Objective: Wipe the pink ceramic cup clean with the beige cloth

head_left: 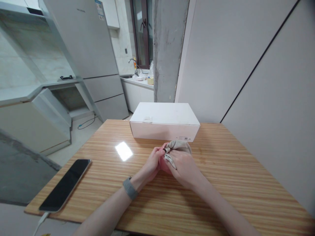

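Note:
Both hands meet at the middle of the wooden table [221,183], just in front of a closed white cardboard box [164,122]. My right hand [183,167] is closed around a small bunched beige cloth [178,146], which sticks out above its fingers. My left hand [154,162], with a grey band on its wrist, pinches the same cloth at its left edge. The hands press against each other. What the cloth is exactly I cannot make out.
A black phone [66,184] lies screen-up at the table's front left corner with a white cable. A wall runs along the right. Beyond the table stand a concrete pillar [169,49], a fridge [88,49] and a kitchen counter with a sink.

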### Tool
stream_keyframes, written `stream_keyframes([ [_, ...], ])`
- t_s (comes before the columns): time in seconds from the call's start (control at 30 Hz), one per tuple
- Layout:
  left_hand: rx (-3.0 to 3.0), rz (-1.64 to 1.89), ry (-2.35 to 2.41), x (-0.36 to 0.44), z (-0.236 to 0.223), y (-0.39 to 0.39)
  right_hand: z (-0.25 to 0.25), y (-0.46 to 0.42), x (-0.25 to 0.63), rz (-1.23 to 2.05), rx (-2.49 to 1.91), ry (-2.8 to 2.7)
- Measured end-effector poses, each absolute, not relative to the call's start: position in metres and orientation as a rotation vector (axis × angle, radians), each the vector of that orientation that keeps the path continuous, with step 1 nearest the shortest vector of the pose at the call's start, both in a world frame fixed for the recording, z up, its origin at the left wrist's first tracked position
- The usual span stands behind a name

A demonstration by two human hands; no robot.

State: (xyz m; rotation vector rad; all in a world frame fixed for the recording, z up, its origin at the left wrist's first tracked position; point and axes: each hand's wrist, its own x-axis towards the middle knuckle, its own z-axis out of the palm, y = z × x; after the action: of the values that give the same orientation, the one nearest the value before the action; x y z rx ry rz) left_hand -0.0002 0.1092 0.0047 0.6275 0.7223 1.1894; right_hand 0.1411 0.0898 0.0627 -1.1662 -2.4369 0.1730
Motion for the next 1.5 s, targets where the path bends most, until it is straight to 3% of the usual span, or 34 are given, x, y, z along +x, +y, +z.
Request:
stream_keyframes([
  [0.27,0.692,1.069,0.538,0.005,0.019,0.104,0.065,0.092,0.145,0.106,-1.268,-2.472],
  [0.57,0.809,1.129,0.861,-0.015,0.01,0.119,0.071,0.088,0.148,0.198,-0.909,-2.587],
  [0.83,0.762,1.152,0.907,-0.007,0.011,0.116,0.067,0.087,0.145,0.217,-1.06,-2.52],
  [1.2,0.633,1.008,0.473,-0.003,0.018,0.11,0.078,0.087,0.145,0.089,-1.087,-2.573],
  [1.5,0.855,0.934,0.746,-0.018,0.015,0.117,0.073,0.082,0.145,0.199,-0.918,-2.614],
])
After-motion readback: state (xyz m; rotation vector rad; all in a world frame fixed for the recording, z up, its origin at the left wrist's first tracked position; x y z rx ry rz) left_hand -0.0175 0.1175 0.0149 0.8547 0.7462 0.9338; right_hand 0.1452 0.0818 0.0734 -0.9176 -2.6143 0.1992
